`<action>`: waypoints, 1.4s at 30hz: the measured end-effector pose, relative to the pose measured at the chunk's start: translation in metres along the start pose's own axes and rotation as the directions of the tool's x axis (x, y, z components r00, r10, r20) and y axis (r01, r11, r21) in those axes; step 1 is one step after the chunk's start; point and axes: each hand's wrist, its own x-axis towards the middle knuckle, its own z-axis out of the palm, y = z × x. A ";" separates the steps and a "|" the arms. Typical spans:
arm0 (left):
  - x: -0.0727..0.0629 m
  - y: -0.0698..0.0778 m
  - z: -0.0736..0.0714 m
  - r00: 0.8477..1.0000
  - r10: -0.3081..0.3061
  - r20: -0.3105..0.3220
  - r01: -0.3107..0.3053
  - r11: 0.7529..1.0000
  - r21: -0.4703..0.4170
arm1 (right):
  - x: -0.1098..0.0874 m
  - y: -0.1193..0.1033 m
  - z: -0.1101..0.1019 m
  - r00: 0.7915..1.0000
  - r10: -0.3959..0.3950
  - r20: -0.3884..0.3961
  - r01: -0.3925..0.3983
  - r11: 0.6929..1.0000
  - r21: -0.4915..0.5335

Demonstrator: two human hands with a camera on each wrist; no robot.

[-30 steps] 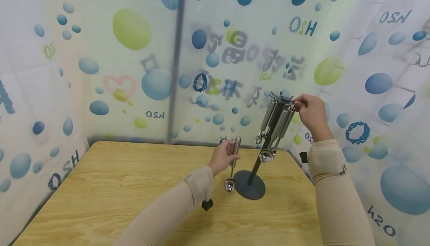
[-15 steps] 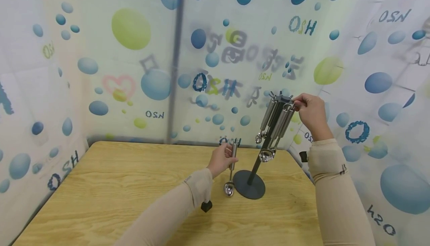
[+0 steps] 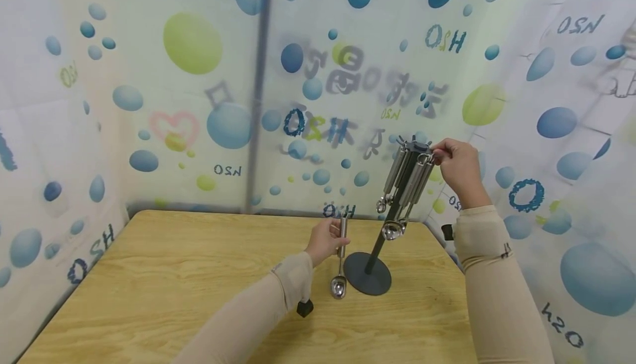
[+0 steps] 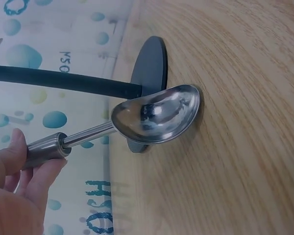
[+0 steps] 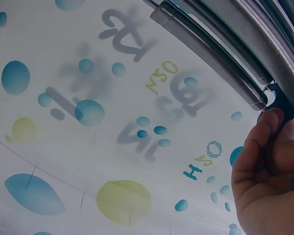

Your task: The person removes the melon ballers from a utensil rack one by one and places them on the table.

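Note:
My left hand (image 3: 325, 241) grips the handle of a steel ice cream scoop (image 3: 339, 286), which hangs upright with its bowl down beside the stand's base. In the left wrist view, the hollow of the scoop's bowl (image 4: 159, 115) shows close to the tabletop; whether it touches cannot be told. A dark utensil stand (image 3: 369, 274) leans to the right, with several steel utensils (image 3: 414, 187) hanging from its top hooks. My right hand (image 3: 458, 168) pinches the top rim of this stand; in the right wrist view its fingers (image 5: 252, 161) partly hide the spot held.
The wooden table (image 3: 199, 275) reaches back to a printed curtain (image 3: 199, 132) with blue and green bubbles. Another curtain side (image 3: 571, 187) stands close to my right arm. A dark camera mount (image 3: 305, 308) sits under my left wrist.
My left hand has lowered the scoop and drawn it slightly left, so the bowl is nearer the tabletop. My right hand keeps its hold at the stand's top.

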 end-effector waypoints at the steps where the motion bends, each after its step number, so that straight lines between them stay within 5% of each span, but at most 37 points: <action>1: 0.000 -0.001 0.000 1.000 -0.007 -0.001 0.007 1.000 -0.008 | 0.000 0.000 0.000 1.000 0.001 0.001 -0.001 1.000 0.000; 30: -0.004 -0.019 0.001 0.983 -0.180 0.028 0.182 0.974 -0.137 | 0.002 0.000 0.003 1.000 0.005 -0.028 -0.005 1.000 -0.017; 42: -0.003 -0.025 0.006 0.958 -0.287 0.024 0.287 0.951 -0.112 | 0.002 0.001 0.004 1.000 0.019 -0.020 -0.019 1.000 -0.016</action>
